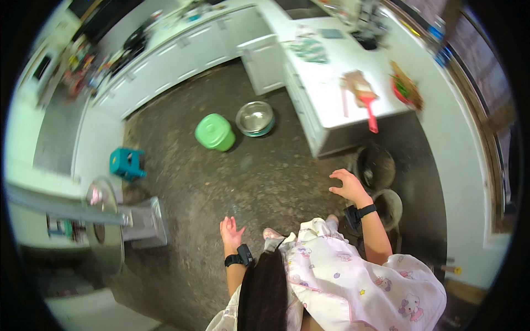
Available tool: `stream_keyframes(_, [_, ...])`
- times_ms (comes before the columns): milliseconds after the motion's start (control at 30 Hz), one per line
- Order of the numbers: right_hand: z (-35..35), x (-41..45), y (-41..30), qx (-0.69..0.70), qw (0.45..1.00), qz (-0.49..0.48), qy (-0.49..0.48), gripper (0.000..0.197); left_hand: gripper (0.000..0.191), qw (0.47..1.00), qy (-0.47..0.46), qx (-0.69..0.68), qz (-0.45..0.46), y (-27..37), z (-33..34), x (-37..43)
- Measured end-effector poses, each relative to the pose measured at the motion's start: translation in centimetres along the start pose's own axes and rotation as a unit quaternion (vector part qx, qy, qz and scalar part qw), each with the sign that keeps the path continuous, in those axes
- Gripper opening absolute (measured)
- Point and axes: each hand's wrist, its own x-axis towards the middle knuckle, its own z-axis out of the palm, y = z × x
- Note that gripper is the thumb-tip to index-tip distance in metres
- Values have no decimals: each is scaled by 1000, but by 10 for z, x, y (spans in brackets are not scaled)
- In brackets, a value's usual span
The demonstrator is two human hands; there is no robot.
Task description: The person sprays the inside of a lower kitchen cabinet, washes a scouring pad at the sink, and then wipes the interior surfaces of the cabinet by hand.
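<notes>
Both of my hands hang over the bare floor with nothing in them. My left hand (232, 233) has its fingers apart. My right hand (348, 186) has curled fingers with a gap to the thumb, and it is nearest to two round containers, a dark one (374, 167) and a paler one (390, 209), beside the counter end. Each wrist wears a black band with a small device. Farther ahead on the floor stand a green lidded bin (215, 132) and a shiny metal basin (255, 118) resting in or on a teal one.
At right, a white counter (331, 97) holds a red-handled tool (369, 111) jutting past its edge, a striped cloth (308, 50) and a red bowl (401, 89) of greens. A cabinet door (265, 66) stands open. A teal stool (126, 163) and metal stand (145, 223) are at left.
</notes>
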Motion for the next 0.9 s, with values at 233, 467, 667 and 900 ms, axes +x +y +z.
stream_keyframes(233, [141, 135, -175, 33, 991, -95, -92, 42, 37, 970, 199, -83, 112, 133, -149, 0])
stream_keyframes(467, [237, 268, -286, 80, 977, -143, -134, 41, 49, 955, 259, -94, 112, 213, -246, 82])
stream_keyframes(667, [332, 438, -336, 132, 982, -69, -118, 34, 69, 904, 351, -241, 23, 322, -263, 181])
stream_keyframes(900, [405, 623, -462, 120, 970, -143, -155, 33, 60, 923, 298, 47, 238, 468, -287, 284])
